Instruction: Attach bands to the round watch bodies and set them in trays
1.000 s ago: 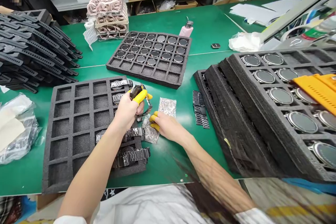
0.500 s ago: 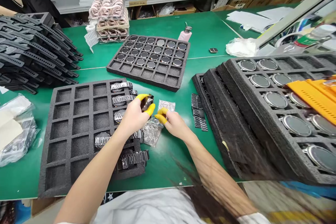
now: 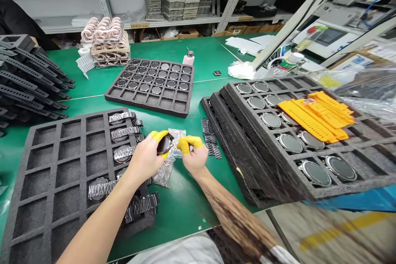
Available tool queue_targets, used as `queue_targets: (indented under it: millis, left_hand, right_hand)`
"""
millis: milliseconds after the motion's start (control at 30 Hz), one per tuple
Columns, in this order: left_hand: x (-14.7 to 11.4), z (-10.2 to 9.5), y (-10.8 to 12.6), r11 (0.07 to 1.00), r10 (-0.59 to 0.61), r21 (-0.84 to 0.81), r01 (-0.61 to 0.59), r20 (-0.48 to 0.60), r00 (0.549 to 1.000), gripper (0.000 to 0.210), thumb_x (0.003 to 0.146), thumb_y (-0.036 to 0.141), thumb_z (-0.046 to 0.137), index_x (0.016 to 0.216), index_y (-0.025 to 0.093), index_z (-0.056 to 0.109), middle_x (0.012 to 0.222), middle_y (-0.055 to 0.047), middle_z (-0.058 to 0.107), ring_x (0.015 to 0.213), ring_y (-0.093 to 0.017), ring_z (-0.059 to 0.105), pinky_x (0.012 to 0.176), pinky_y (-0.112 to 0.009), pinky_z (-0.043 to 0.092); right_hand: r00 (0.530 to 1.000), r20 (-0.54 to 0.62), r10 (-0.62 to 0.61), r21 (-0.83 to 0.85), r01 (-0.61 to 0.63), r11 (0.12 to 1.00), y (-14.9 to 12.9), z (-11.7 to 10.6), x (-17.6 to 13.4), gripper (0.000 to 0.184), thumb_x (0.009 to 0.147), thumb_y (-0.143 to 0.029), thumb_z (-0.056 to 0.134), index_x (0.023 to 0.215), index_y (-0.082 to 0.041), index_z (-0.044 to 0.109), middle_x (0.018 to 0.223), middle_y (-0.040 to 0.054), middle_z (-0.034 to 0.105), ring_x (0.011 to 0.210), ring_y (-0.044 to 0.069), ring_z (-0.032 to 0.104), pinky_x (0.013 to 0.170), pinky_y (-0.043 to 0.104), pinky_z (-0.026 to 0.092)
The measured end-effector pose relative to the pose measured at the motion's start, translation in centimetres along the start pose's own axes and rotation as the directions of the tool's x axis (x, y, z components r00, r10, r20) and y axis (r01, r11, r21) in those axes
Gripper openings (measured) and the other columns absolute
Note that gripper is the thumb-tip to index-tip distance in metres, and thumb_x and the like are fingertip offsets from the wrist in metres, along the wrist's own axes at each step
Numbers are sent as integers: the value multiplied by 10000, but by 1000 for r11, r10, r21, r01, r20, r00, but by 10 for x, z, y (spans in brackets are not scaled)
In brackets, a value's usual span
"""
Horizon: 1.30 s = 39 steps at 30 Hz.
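My left hand (image 3: 146, 152), with yellow finger covers, grips a round dark watch case (image 3: 163, 144) by its edge. My right hand (image 3: 194, 156), covered likewise, has thumb and finger pinched together at the right side of the case; what they hold is too small to make out. Beneath and between the hands lie clear bags of small metal pins (image 3: 163, 172). Left of them, a black foam tray (image 3: 49, 163) holds several watches with black metal link bands (image 3: 123, 152). Black link strap pieces (image 3: 211, 138) lie to the right of my right hand.
Behind stands a foam tray of watch faces (image 3: 148, 101). Stacked foam trays (image 3: 229, 140) at right carry watch cases and orange straps (image 3: 318, 117). Black straps (image 3: 24, 80) are piled at left, near packs of pink straps (image 3: 105, 41). A pink bottle (image 3: 188, 57) stands farther back.
My right hand has moved from over the bags of pins to the watch case, its fingers now pinched. The case has been turned so its face shows. The view has swung right and up.
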<state>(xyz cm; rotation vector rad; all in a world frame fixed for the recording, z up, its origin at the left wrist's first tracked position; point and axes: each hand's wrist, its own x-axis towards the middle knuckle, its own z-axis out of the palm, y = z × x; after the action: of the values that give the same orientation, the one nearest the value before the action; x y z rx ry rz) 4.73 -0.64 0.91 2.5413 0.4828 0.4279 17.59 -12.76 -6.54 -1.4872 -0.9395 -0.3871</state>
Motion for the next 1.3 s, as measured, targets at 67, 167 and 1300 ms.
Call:
queue_targets:
  millis: [67, 167, 1300]
  left_hand:
    - [0, 0, 0, 1000, -3, 1, 3, 17, 1000, 490, 865, 115, 642, 1350, 185, 636, 1168, -87, 725, 1051, -265, 711, 936, -389, 593]
    - [1, 1, 0, 1000, -18, 1, 18, 26, 999, 484, 863, 105, 636, 1342, 174, 638, 1174, -92, 722, 1062, -273, 707, 939, -400, 593]
    - [11, -16, 18, 636, -294, -638, 434, 319, 901, 439, 721, 388, 881, 1089, 168, 787, 745, 8, 696, 671, -153, 592, 725, -294, 547]
  right_hand:
    - [999, 19, -34, -11, 35, 999, 1, 1, 1, 259, 1062, -392, 605, 873, -223, 658, 687, 16, 721, 528, 151, 638, 529, 278, 511]
    - [998, 37, -53, -30, 54, 998, 1, 3, 3, 318, 1057, -421, 602, 813, -222, 649, 619, 5, 666, 492, 139, 571, 503, 274, 463]
    - [731, 574, 370, 583, -682, 443, -5, 12, 8, 397, 847, -597, 828, 1000, -245, 728, 1118, 78, 731, 1095, 256, 663, 926, 395, 565]
